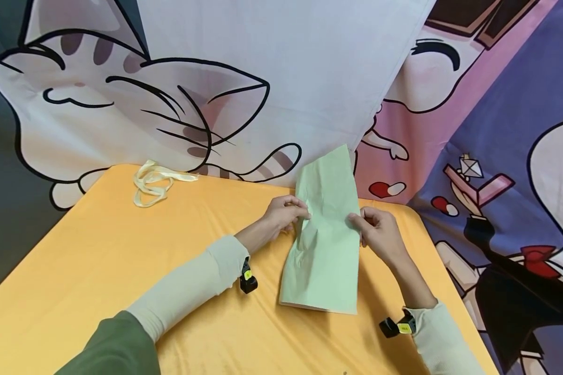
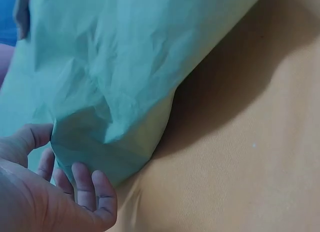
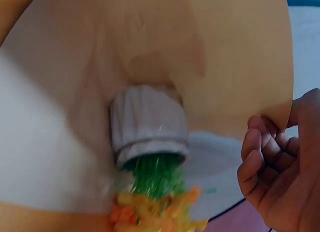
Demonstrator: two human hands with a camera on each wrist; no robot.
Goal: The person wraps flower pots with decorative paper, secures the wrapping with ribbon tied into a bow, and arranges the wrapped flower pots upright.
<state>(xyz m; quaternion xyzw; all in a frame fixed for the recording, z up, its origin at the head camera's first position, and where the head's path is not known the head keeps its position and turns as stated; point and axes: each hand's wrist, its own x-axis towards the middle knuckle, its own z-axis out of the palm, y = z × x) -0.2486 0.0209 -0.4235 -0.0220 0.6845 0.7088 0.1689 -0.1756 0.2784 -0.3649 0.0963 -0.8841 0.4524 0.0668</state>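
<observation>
A sheet of pale green paper (image 1: 327, 234) stands tall and creased over the table, held between both hands. My left hand (image 1: 285, 214) pinches its left edge, where the left wrist view shows the paper (image 2: 115, 86) buckled beside the thumb. My right hand (image 1: 377, 229) pinches the opposite edge between thumb and fingers. In the right wrist view, the paper's tan-looking other side (image 3: 240, 56) is near a white ribbed pot (image 3: 149, 122) with green stems and orange and yellow flowers (image 3: 160, 209). That pot is hidden in the head view.
A loose pale yellow ribbon (image 1: 152, 182) lies bunched at the table's far left. An orange cloth covers the table (image 1: 192, 229). Cartoon-printed curtains (image 1: 281, 67) hang along the back and right edges.
</observation>
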